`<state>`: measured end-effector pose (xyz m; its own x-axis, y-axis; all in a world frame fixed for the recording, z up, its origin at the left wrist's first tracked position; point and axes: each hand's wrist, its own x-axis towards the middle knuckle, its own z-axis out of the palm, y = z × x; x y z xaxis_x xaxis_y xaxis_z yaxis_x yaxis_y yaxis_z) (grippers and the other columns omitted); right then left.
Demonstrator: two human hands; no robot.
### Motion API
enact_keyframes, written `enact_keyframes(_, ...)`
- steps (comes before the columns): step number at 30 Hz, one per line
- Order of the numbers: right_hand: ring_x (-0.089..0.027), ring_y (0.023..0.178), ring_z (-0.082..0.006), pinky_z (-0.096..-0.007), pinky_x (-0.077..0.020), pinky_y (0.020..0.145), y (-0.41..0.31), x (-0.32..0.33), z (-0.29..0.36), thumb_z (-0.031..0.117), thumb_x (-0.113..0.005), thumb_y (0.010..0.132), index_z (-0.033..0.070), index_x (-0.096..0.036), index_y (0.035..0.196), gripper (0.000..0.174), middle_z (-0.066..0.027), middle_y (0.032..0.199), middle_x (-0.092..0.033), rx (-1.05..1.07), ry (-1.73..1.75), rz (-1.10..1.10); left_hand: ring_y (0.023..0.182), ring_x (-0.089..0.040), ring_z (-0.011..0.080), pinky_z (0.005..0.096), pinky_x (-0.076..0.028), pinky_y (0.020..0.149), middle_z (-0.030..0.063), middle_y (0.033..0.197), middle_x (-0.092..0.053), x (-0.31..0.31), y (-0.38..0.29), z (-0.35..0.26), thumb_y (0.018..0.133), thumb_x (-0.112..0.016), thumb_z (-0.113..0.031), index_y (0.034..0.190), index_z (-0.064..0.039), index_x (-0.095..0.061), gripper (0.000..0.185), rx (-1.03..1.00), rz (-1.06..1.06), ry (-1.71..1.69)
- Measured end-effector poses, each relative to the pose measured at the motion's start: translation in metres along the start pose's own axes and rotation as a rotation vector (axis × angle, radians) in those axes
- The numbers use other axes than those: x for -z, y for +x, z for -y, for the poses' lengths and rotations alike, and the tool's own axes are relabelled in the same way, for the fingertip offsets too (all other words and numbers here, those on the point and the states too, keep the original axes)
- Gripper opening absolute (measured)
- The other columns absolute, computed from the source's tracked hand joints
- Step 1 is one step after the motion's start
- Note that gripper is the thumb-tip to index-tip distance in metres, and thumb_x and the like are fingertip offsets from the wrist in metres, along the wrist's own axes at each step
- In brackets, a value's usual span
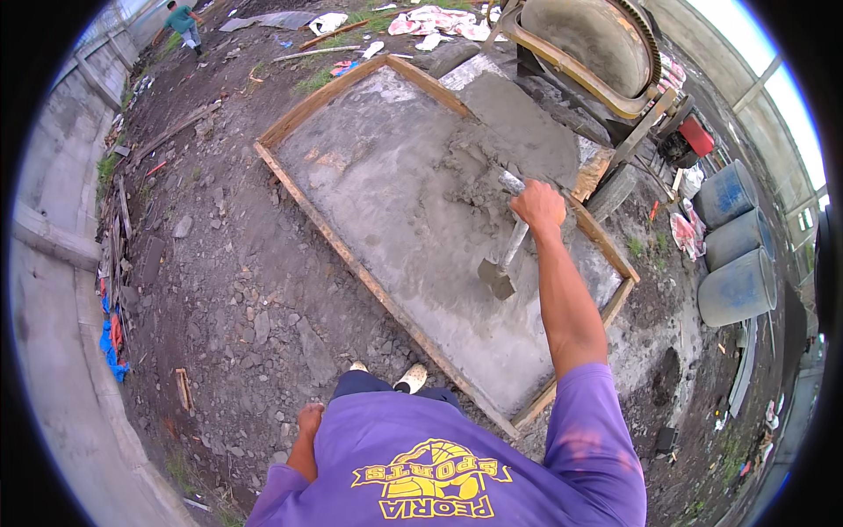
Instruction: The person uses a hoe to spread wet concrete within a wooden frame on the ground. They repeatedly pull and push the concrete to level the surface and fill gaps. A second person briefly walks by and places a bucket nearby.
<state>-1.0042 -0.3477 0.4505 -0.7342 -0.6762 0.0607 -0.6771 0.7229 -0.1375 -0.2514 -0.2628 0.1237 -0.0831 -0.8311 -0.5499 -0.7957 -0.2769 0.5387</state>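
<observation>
My right hand (539, 205) is closed around the handle of a shovel (497, 279), whose cement-smeared blade hangs low over or rests on the grey mixing bed; which of these, I cannot tell. Wet concrete (474, 174) lies heaped just beyond the hand and spreads to the far side beneath the mixer. A timber frame (342, 253) of planks borders the bed. Down beside my left hip, my left hand (311, 416) is partly curled, apart from the frame and shovel; its fingers are mostly hidden.
A concrete mixer (586, 46) stands beyond the frame's far right side, near a tyre (612, 191). Several plastic drums (736, 286) line the right. Stony ground (263, 316) lies left, with a concrete wall (53, 329) behind scrap wood. Another person (181, 20) is far off, upper left.
</observation>
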Motion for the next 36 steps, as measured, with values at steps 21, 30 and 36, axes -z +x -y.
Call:
enact_keyframes(21,-0.072,0.100,-0.0450,-0.0542,-0.0576,0.089,-0.017,0.015,-0.023,0.031,-0.066,0.081,0.006,-0.075,0.106,0.036,-0.0246,0.106,-0.075,-0.054,-0.039,-0.058,0.102,-0.069,0.0399,0.0484,-0.051,0.090,0.0215,0.102,-0.074,-0.005,0.127,-0.228,0.104,-0.049,-0.053,0.099,-0.004,-0.072,0.054,-0.393,0.268,0.038)
enact_keyframes(30,-0.069,0.102,-0.0485,-0.0558,-0.0554,0.090,-0.013,0.031,-0.020,0.036,-0.068,0.084,0.006,-0.075,0.109,0.040,-0.0271,0.108,-0.073,-0.109,-0.035,-0.097,0.077,-0.075,0.0273,0.0417,-0.059,0.076,0.0146,0.087,-0.079,0.067,0.175,-0.159,0.102,-0.047,-0.067,0.092,0.005,-0.078,0.079,-0.080,0.532,0.199)
enact_keyframes(36,-0.069,0.101,-0.0485,-0.0567,-0.0546,0.090,-0.007,0.040,-0.011,0.036,-0.069,0.085,0.003,-0.075,0.108,0.040,-0.0287,0.105,-0.073,-0.211,-0.116,-0.055,0.077,-0.074,0.0286,0.0422,-0.058,0.072,0.0149,0.089,-0.078,0.110,0.201,-0.115,0.099,-0.039,-0.075,0.092,0.003,-0.079,0.088,0.219,0.487,0.137)
